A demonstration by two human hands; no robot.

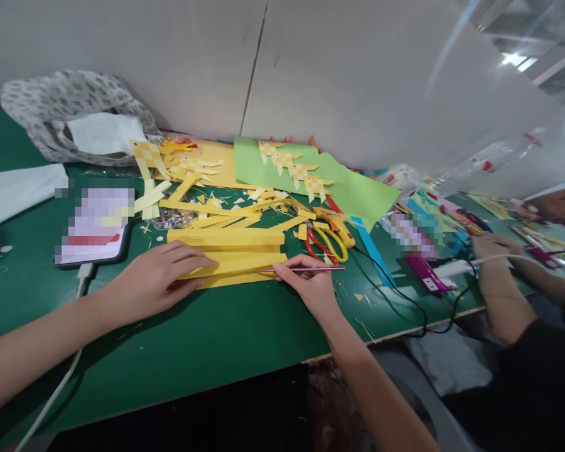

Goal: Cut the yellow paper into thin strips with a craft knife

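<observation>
A folded yellow paper (235,258) lies on the green table in front of me, with creases running lengthwise. My left hand (172,273) grips its left end, fingers on top and thumb at the near edge. At the right end my right hand (308,282) pinches a thin pink stick (329,269), whose tip reaches the folded near strip of the paper. Just behind my right hand lie scissors with red and yellow handles (336,245). Loose yellow strips (226,218) are heaped behind the paper.
A charging phone (96,226) lies at left, near a patterned cloth bag (75,113). Green sheets (358,188) with woven paper fish stand at the wall. A glue gun (341,227) and its black cable are at right, near another person's hands (492,251).
</observation>
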